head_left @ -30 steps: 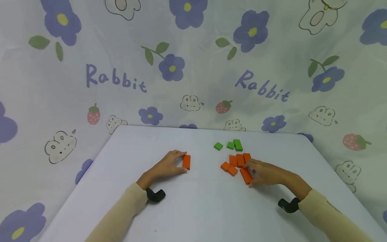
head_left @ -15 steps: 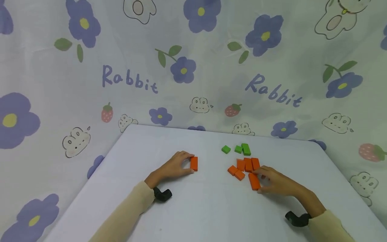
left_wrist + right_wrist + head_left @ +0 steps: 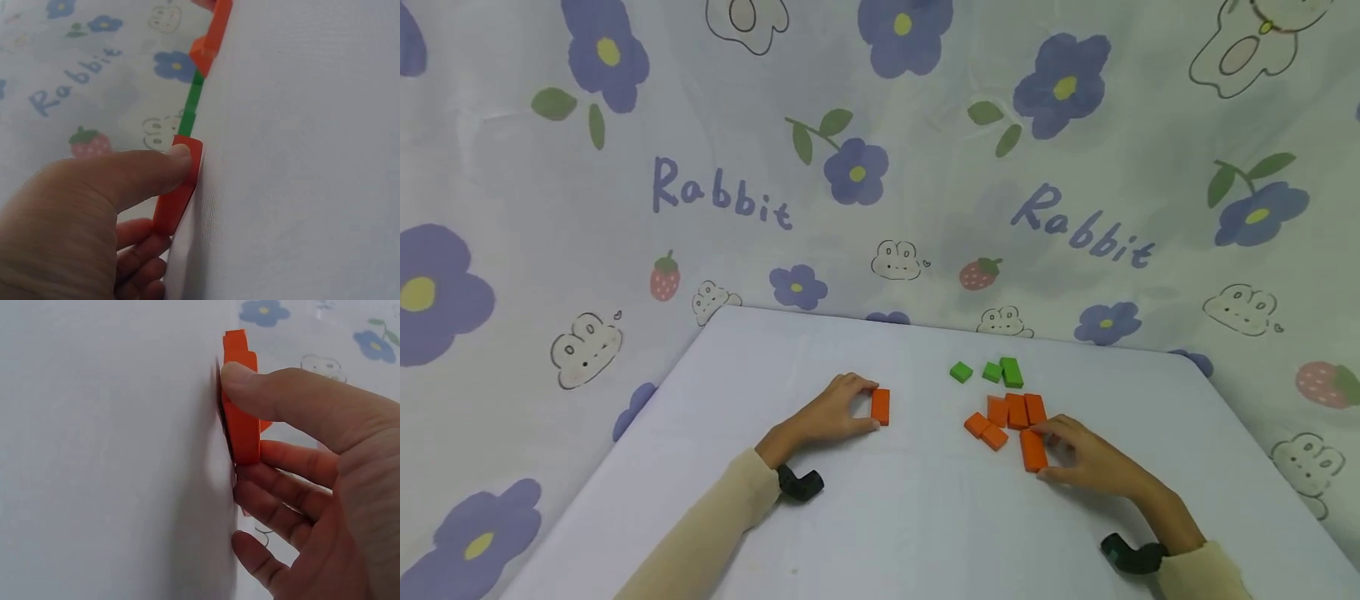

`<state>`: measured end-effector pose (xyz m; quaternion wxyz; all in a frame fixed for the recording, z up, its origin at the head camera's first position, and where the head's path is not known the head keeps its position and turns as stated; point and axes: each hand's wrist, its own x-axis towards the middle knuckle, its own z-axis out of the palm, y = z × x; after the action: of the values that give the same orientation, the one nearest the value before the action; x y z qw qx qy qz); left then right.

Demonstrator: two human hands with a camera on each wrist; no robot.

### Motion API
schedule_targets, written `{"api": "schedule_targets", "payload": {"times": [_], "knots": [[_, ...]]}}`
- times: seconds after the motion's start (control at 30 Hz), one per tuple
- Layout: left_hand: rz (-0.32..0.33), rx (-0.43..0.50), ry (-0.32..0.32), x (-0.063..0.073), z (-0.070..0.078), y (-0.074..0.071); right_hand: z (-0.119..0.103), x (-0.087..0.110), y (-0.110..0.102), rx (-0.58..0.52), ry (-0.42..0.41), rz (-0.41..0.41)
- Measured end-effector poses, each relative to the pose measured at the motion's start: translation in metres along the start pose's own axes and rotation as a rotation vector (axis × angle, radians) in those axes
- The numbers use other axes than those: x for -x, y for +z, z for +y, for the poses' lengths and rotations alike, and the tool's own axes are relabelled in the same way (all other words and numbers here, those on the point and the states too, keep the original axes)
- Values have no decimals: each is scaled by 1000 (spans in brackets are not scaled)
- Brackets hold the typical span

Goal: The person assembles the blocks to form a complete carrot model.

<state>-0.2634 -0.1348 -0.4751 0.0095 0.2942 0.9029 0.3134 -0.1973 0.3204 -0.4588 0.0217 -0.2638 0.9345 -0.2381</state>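
Note:
My left hand (image 3: 827,410) pinches an orange block (image 3: 881,407) by its two ends, thumb on the near end and fingers at the far end. The block rests on the white table, and the left wrist view shows the thumb pressed on the same orange block (image 3: 172,209). To the right, my right hand (image 3: 1086,454) holds a longer orange block (image 3: 1033,452) between thumb and fingertips. In the right wrist view this long orange block (image 3: 244,434) lies on the tabletop under the thumb, with the lower fingers loosely bent beside it.
Several orange blocks (image 3: 1017,412) lie grouped just beyond and left of the right hand's block, including two small orange blocks (image 3: 995,437) side by side. Behind them are three green blocks (image 3: 1012,373). A patterned cloth (image 3: 895,167) hangs past the white table's (image 3: 895,517) far edge.
The head view has swung a little left, shifting everything rightward in the picture. The right hand's block has turned slightly straighter. The left hand keeps its grip on its block.

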Motion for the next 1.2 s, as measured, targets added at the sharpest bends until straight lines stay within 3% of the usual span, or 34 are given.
{"api": "schedule_targets", "payload": {"times": [0.27,0.47,0.63,0.8,1.03,1.2], "knots": [[-11,7,-15,3,1,1,-9,1,-7,-47,36,56],[-10,0,-2,4,2,2,-22,-9,-15,-107,-64,154],[-11,-7,-9,3,2,-2,-43,-31,-18,-140,-120,181],[-14,-1,-5,2,-2,-4,-74,-60,-14,-166,-111,152],[-2,24,-18,4,-4,-6,-107,-102,2,-128,-203,110],[-21,7,-21,3,-2,-3,-115,-118,15,-169,-125,55]]}}
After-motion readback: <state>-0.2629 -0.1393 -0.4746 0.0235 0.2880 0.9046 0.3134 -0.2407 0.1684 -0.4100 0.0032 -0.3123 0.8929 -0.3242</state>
